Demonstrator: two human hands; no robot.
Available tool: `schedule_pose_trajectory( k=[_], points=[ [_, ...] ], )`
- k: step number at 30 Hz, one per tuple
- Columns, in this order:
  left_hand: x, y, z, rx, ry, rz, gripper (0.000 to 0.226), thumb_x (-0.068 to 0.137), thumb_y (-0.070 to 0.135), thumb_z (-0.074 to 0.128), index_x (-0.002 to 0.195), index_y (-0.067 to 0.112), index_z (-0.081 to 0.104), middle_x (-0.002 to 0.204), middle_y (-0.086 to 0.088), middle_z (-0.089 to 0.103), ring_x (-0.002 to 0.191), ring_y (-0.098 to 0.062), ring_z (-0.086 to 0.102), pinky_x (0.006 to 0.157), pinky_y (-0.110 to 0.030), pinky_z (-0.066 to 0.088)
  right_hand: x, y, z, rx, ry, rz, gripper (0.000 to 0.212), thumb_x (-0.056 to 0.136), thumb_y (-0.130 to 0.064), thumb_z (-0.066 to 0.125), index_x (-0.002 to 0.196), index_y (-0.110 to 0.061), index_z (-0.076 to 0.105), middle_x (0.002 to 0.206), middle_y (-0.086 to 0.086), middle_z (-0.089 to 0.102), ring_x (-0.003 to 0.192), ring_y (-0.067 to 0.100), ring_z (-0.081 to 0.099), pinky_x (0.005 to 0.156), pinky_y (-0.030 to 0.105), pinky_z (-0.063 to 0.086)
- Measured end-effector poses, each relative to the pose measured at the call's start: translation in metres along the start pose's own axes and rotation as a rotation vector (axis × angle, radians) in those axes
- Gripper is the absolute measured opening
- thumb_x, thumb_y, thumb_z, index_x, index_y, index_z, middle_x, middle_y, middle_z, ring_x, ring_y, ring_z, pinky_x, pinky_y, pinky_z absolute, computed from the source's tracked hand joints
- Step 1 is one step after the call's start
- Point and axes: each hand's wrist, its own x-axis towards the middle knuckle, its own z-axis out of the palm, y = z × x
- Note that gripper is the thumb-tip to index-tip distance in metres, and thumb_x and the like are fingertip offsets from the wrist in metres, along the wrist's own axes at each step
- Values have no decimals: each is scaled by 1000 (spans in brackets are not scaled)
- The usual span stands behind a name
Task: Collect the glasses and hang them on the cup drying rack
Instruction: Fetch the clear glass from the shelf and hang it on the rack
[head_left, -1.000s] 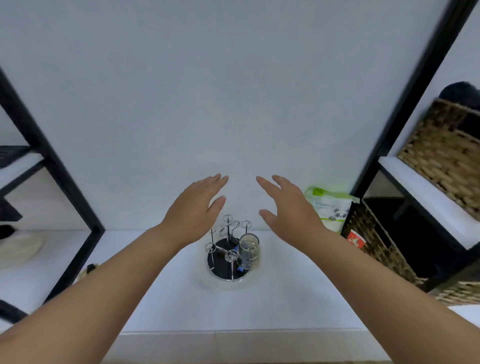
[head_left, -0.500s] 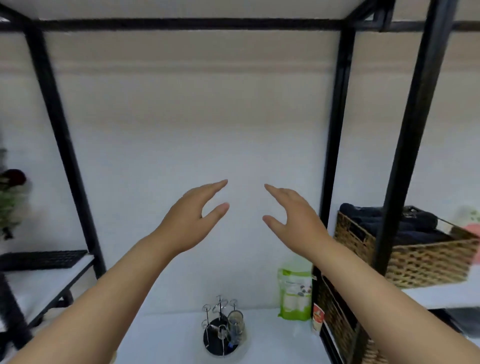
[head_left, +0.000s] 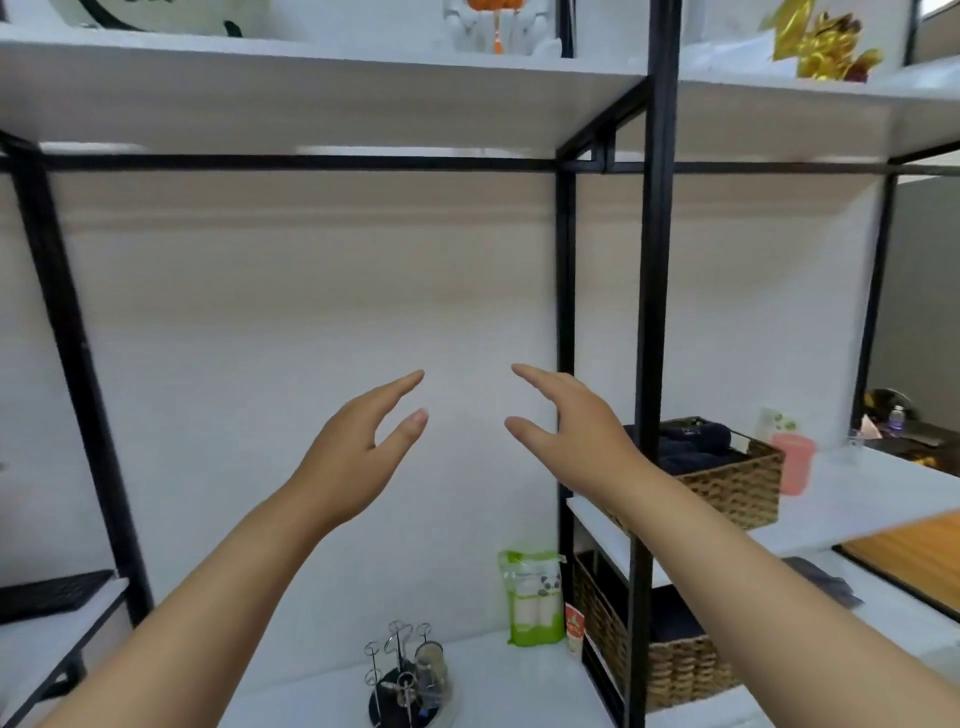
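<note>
The cup drying rack (head_left: 396, 675), thin wire arms on a dark round base, stands on the white counter at the bottom centre. One clear glass (head_left: 430, 670) hangs upside down on its right side. My left hand (head_left: 361, 454) and my right hand (head_left: 569, 428) are both raised in front of the wall, well above the rack, fingers spread and holding nothing. A small clear glass (head_left: 854, 446) seems to stand on the white table at far right, blurred.
Black metal shelf posts (head_left: 654, 364) rise right of my hands. Woven baskets (head_left: 727, 483) with dark cloth sit on the right shelves. A green-and-white packet (head_left: 532, 597) leans on the wall by the rack. A pink cup (head_left: 792, 462) stands on the right table.
The view has tilted upward, so the rack has dropped to the bottom edge and the upper shelves have come into sight. Both hands stay raised and empty.
</note>
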Motion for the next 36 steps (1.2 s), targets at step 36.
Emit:
schedule_pose_trajectory(
  k=[36],
  points=[
    [198, 283, 525, -411, -384, 220, 51, 101, 55, 48, 151, 49, 41, 152, 31, 43, 140, 6, 40, 120, -35, 33, -110, 405, -379, -182, 296, 467, 59, 97, -43, 67, 152, -44, 44, 134, -20, 53, 122, 1, 49, 104, 31, 46]
  ],
)
